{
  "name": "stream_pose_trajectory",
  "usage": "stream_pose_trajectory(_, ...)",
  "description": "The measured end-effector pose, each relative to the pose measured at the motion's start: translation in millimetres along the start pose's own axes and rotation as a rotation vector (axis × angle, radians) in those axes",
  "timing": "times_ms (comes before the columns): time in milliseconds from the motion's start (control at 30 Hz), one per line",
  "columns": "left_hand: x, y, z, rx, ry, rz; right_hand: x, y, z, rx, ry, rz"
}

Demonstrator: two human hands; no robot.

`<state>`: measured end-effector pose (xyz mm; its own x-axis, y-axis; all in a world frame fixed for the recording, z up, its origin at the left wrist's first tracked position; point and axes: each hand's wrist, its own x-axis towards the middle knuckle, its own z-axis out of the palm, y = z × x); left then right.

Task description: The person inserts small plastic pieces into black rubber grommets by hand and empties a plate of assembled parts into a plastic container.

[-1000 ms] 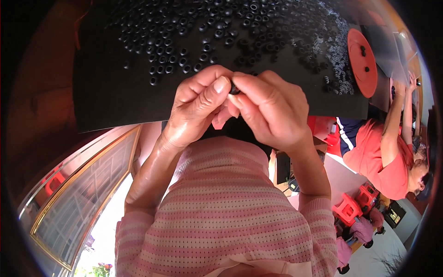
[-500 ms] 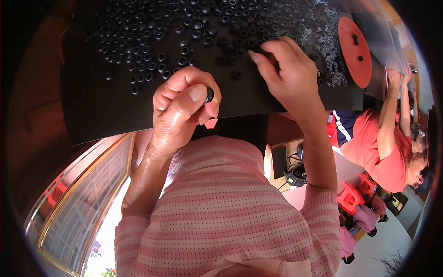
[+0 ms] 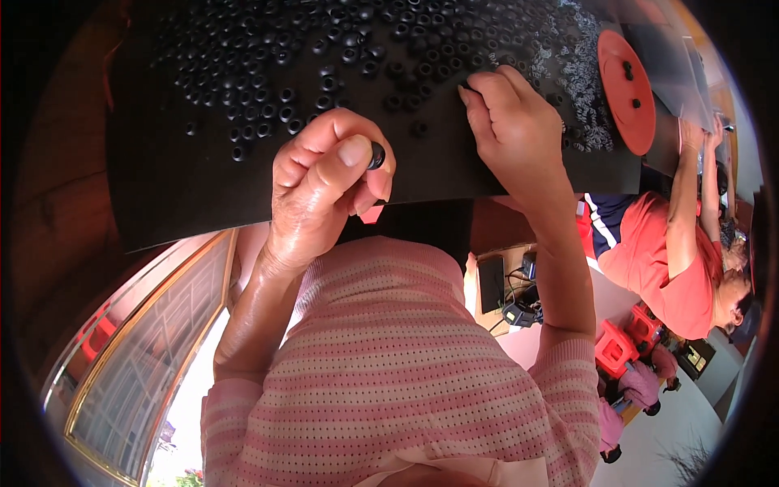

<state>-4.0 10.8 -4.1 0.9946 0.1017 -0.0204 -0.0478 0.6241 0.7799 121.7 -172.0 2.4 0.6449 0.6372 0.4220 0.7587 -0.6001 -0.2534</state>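
Note:
My left hand (image 3: 316, 183) is closed over the near edge of the dark table, with a small round black cap (image 3: 376, 156) pinched between thumb and forefinger. To its right, my right hand (image 3: 522, 126) reaches to the table with thumb and forefinger drawn together. A small black piece (image 3: 466, 84) shows at those fingertips; most of it is hidden. Many loose hollow black caps (image 3: 264, 89) are spread over the far part of the table, some lying just beyond both hands. A single cap (image 3: 419, 128) lies between the hands.
A heap of small clear or silvery coiled pieces (image 3: 588, 89) lies right of the caps. Beside it stands a round orange-red plate (image 3: 629, 122) with a few black pieces on it. Another person in a red shirt (image 3: 677, 260) works at the right. Red stools (image 3: 615, 349) stand behind.
My right hand has shifted slightly right, and its thumb and forefinger have come closer together. My left hand has moved a little to the right, still pinching the black cap.

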Motion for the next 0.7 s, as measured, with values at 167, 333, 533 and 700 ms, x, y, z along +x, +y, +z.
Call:
stream_pose_trajectory(167,-0.2,0.8,4.0,-0.016,0.003,0.003,2.0,-2.6,-4.7,0.072,0.031,-0.026)
stream_pose_trajectory(333,0.8,1.6,1.1,-0.021,0.019,-0.026,3.2,-36.5,-23.6,0.597,-0.042,0.025)
stream_pose_trajectory(533,0.3,2.5,2.6,-0.035,0.037,-0.047,4.1,-51.5,-20.2,0.813,0.014,-0.076)
stream_pose_trajectory(700,0.0,6.0,5.4,-0.061,0.082,-0.085,7.7,-61.2,-22.6,0.863,0.001,-0.073)
